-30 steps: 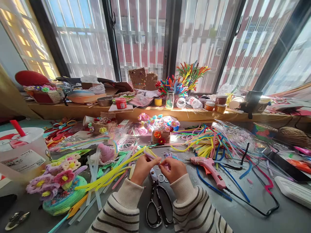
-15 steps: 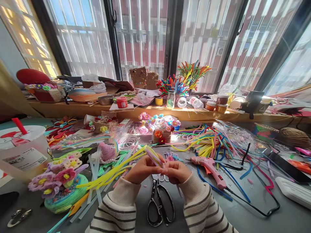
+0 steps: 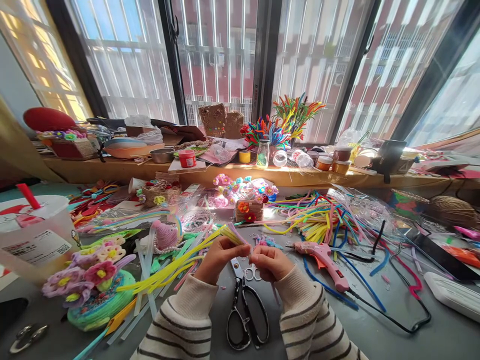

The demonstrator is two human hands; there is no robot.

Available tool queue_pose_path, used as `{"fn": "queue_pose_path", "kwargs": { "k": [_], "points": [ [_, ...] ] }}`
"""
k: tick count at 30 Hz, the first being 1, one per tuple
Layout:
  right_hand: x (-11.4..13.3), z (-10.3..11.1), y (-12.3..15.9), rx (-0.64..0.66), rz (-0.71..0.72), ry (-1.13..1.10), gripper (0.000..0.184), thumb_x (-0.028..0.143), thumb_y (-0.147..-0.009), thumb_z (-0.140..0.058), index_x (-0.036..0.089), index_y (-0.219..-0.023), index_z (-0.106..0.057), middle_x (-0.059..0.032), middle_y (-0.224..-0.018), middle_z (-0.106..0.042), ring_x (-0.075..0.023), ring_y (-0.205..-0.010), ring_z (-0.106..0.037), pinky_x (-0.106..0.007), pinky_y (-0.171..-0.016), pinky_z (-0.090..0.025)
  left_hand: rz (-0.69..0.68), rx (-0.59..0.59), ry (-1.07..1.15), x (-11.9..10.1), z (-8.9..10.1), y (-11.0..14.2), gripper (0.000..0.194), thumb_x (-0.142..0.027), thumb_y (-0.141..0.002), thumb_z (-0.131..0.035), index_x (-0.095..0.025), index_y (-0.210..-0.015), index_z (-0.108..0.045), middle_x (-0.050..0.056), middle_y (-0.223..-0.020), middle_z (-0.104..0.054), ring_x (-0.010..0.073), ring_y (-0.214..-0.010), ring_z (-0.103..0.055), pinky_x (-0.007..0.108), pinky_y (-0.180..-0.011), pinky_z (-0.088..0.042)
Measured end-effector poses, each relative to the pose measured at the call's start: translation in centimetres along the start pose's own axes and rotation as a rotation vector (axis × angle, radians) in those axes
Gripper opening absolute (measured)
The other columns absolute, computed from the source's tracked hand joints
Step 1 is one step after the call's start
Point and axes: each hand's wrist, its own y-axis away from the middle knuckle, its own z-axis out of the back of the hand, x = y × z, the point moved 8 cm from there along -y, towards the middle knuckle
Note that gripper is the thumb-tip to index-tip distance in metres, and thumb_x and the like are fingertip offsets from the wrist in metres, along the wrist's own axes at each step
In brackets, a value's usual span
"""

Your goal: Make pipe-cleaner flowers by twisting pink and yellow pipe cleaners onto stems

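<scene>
Pinched in my left hand [image 3: 222, 256] is a small bundle of lilac and yellow pipe cleaners [image 3: 234, 233], its upper end sticking out above the fingers. My right hand [image 3: 273, 261] is closed beside it, fingertips nearly meeting the left ones around the bundle's lower end. A thin lilac strand [image 3: 276, 294] hangs below the right palm. Beneath both hands lie black-handled scissors [image 3: 246, 312] and a smaller pair of scissors [image 3: 252, 273]. Yellow pipe cleaners [image 3: 165, 267] lie behind the left wrist, and a pink glue gun [image 3: 325, 262] rests right of the right hand.
A drink cup [image 3: 35, 235] and a pipe-cleaner flower pot [image 3: 99, 300] stand at left. Loose pipe cleaners [image 3: 318, 222] spread at back right. The glue gun's black cord [image 3: 390, 320] loops across the right side. Jars [image 3: 342, 167] line the window ledge.
The hands have drawn slightly apart, and the bundle has tipped further left. More of the small scissors and the big scissors' blades now shows between the hands.
</scene>
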Motion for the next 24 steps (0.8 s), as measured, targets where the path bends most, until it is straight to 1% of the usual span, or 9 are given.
{"fn": "queue_pose_path", "kwargs": {
  "k": [2, 5, 8, 11, 13, 15, 17, 19, 24],
  "points": [
    [0.3, 0.8, -0.2, -0.086, 0.053, 0.108, 0.028, 0.039, -0.052, -0.064, 0.016, -0.054, -0.049, 0.0126, -0.032, -0.028, 0.0002, -0.025, -0.014, -0.017, -0.029, -0.006, 0.031, -0.043, -0.069, 0.3, 0.4, -0.1, 0.018, -0.030, -0.054, -0.065, -0.013, -0.052, -0.059, -0.001, -0.048, -0.055, 0.0101, -0.049, -0.047, 0.023, -0.051, -0.034],
    [0.6, 1.8, -0.4, -0.194, 0.142, 0.300, 0.026, 0.037, -0.053, -0.062, 0.015, -0.054, -0.049, 0.0093, -0.037, -0.037, -0.0010, -0.030, -0.024, -0.017, -0.031, -0.013, 0.072, -0.107, -0.132, 0.7, 1.1, -0.2, 0.019, -0.031, -0.053, -0.065, -0.013, -0.054, -0.060, -0.001, -0.049, -0.055, 0.0098, -0.049, -0.047, 0.022, -0.051, -0.035],
    [1.0, 2.3, -0.5, -0.301, 0.252, 0.514, 0.023, 0.035, -0.057, -0.059, 0.015, -0.054, -0.048, 0.0071, -0.040, -0.039, -0.0027, -0.034, -0.028, -0.017, -0.035, -0.019, 0.103, -0.146, -0.176, 1.2, 1.6, -0.3, 0.022, -0.034, -0.052, -0.065, -0.013, -0.055, -0.060, -0.001, -0.050, -0.056, 0.0109, -0.051, -0.049, 0.023, -0.053, -0.036],
    [1.8, 2.3, 0.0, -0.431, 0.365, 0.789, 0.016, 0.031, -0.062, -0.055, 0.016, -0.056, -0.051, 0.0047, -0.043, -0.045, -0.0046, -0.037, -0.033, -0.018, -0.037, -0.024, 0.094, -0.171, -0.238, 1.5, 2.0, -0.5, 0.024, -0.036, -0.052, -0.064, -0.013, -0.054, -0.059, -0.001, -0.050, -0.056, 0.0116, -0.051, -0.049, 0.023, -0.052, -0.036],
    [2.2, 1.9, 0.2, -0.473, 0.418, 0.969, 0.013, 0.028, -0.064, -0.054, 0.016, -0.059, -0.054, 0.0034, -0.046, -0.048, -0.0060, -0.040, -0.037, -0.018, -0.039, -0.026, 0.088, -0.191, -0.261, 1.7, 2.2, -0.6, 0.025, -0.037, -0.052, -0.064, -0.013, -0.053, -0.058, -0.001, -0.049, -0.056, 0.0119, -0.050, -0.049, 0.024, -0.052, -0.037],
    [2.6, 1.5, 0.5, -0.493, 0.459, 1.101, 0.014, 0.028, -0.066, -0.052, 0.017, -0.059, -0.056, 0.0035, -0.045, -0.047, -0.0064, -0.040, -0.036, -0.019, -0.041, -0.026, 0.077, -0.213, -0.269, 1.7, 2.5, -0.7, 0.025, -0.037, -0.051, -0.064, -0.013, -0.053, -0.057, -0.001, -0.049, -0.056, 0.0123, -0.050, -0.049, 0.024, -0.051, -0.037],
    [2.8, 1.4, 0.5, -0.496, 0.463, 1.147, 0.017, 0.031, -0.067, -0.052, 0.017, -0.059, -0.057, 0.0042, -0.042, -0.043, -0.0063, -0.038, -0.033, -0.020, -0.040, -0.024, 0.064, -0.216, -0.276, 1.6, 2.5, -0.7, 0.025, -0.037, -0.051, -0.064, -0.012, -0.054, -0.057, 0.000, -0.050, -0.056, 0.0125, -0.051, -0.050, 0.024, -0.051, -0.037],
    [2.7, 1.6, 0.4, -0.470, 0.447, 1.110, 0.020, 0.035, -0.067, -0.053, 0.017, -0.060, -0.058, 0.0047, -0.041, -0.040, -0.0065, -0.037, -0.031, -0.020, -0.039, -0.023, 0.058, -0.195, -0.272, 1.4, 2.2, -0.7, 0.025, -0.036, -0.051, -0.064, -0.012, -0.055, -0.058, 0.000, -0.050, -0.056, 0.0122, -0.051, -0.049, 0.024, -0.051, -0.037],
    [3.4, 1.2, 0.8, -0.429, 0.528, 0.968, 0.017, 0.032, -0.065, -0.056, 0.016, -0.058, -0.055, 0.0014, -0.053, -0.046, -0.0081, -0.045, -0.040, -0.020, -0.042, -0.030, 0.050, -0.137, -0.219, 0.7, 1.4, -0.6, 0.022, -0.034, -0.054, -0.063, -0.012, -0.053, -0.057, -0.001, -0.050, -0.055, 0.0111, -0.051, -0.048, 0.023, -0.053, -0.037]
  ]
}}
